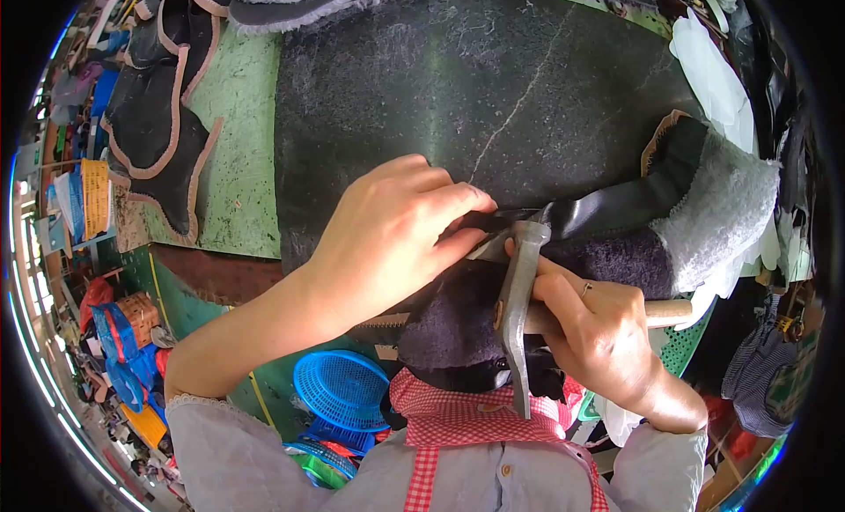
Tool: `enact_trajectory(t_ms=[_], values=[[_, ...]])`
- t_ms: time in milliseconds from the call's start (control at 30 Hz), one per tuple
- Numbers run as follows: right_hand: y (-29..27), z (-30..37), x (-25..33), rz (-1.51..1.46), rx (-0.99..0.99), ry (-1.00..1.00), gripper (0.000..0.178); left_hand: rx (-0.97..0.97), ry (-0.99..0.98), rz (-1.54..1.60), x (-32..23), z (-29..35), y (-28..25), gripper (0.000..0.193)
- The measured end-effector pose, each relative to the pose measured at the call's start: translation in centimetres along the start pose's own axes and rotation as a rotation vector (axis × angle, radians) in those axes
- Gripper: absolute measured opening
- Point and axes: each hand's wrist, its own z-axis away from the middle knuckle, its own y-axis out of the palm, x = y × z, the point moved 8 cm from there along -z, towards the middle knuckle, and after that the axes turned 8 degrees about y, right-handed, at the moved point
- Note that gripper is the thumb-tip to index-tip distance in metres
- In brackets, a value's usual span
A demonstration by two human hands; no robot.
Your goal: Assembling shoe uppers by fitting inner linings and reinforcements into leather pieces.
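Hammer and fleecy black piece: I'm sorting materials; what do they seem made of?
Hammer head: probably steel, dull metallic grey. Handle: likely bare wood, tan, matte. Black piece: seemingly leather or imitation, smooth, glossy. Grey lining: fuzzy pile; wool or synthetic unclear.

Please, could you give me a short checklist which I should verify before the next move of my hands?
1. Left hand holds the work: ok, thumb and fingers pinch an edge of the black fur-lined piece.
2. Right hand holds the hammer: ok, wrapped around the wooden handle, close to the metal head.
3. Hammer well clear of the left fingers: not ok, its upper end is close beside the thumb tip.
4. Black mat undamaged: cannot tell, a pale line crosses it, perhaps a crack or only a mark.
5. Tan-edged black pieces away from both hands: ok, they lie at the upper left.
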Motion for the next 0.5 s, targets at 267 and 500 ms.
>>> enact_trajectory(t_ms=[267, 500], values=[[0.27, -0.45, -0.04, -0.039, 0.043, 0.062, 0.023, -0.099, 0.012, 0.15, 0.58, 0.56, -0.55, 0.026], [0.28, -0.28, -0.28, -0.051, -0.001, -0.006, 0.019, -0.081, -0.111, 0.145, 0.5, 0.44, -0.59, 0.026]])
